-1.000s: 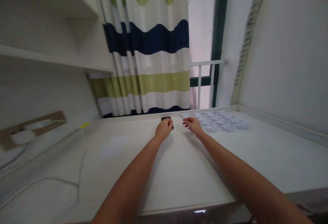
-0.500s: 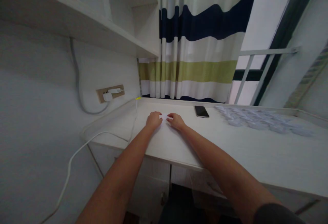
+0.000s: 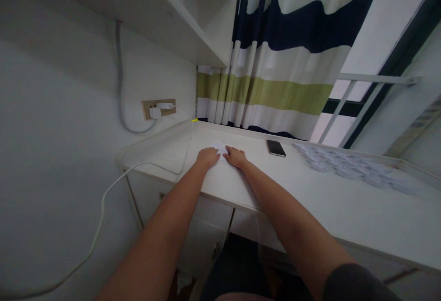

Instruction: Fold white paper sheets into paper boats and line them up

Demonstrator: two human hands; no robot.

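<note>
1. Together, left hand (image 3: 207,157) and right hand (image 3: 236,156) press flat, fingers down, on a white paper sheet (image 3: 219,146) on the desk (image 3: 310,195).
2. Right of the sheet lies a smartphone (image 3: 276,148).
3. Farther right, small white paper pieces (image 3: 347,167).

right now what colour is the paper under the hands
White, on the white desk; the paper lies under both hands, in the head view.
</note>
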